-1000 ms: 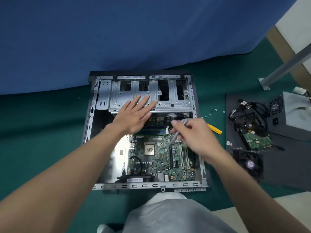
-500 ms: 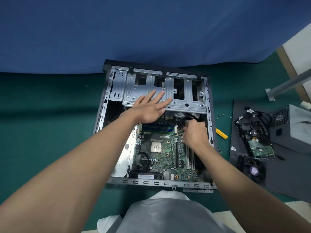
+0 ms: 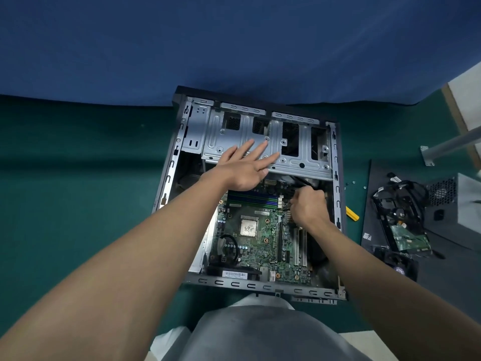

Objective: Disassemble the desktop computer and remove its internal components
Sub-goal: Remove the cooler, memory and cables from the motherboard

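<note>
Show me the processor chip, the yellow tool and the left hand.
processor chip (image 3: 248, 227), head view, middle of its metal lid.
yellow tool (image 3: 352, 213), head view, the visible yellow end.
left hand (image 3: 243, 168), head view, back of the hand.

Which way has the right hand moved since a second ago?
Yes: the right hand went from over the case's right rail inward, toward the memory slots.
</note>
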